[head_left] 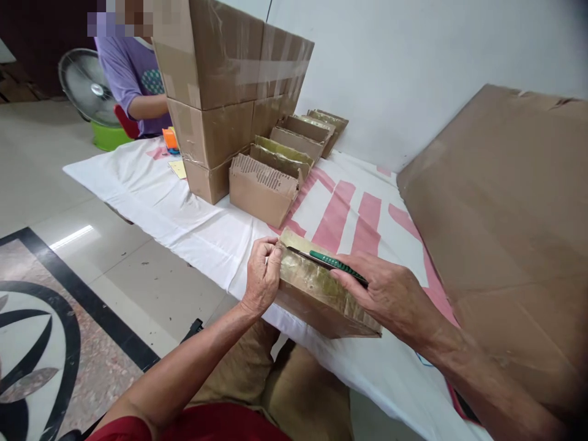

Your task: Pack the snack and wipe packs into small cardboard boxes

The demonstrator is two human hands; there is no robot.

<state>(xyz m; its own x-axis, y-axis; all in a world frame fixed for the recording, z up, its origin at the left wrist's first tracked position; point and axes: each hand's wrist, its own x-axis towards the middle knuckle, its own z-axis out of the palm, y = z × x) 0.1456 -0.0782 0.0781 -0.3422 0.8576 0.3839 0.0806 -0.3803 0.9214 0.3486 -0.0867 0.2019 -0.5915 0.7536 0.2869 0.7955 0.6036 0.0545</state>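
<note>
A small cardboard box (321,309) lies at the near edge of the cloth-covered table, its upper side banded with shiny tape. My left hand (264,272) is closed on the box's left end, thumb and fingers pinching the corner. In my right hand (386,291) is a green utility knife (337,263) with a dark blade. The blade points left along the box's top, its tip close to my left thumb. Whether the tip is in the cardboard or just over it, I cannot tell.
Stacked cardboard boxes (225,73) stand at the back left, with several open boxes (264,190) in a row beside them. A large cardboard sheet or box (505,214) rises on the right. Behind the stack sits a person in purple (126,73), near a fan (87,86).
</note>
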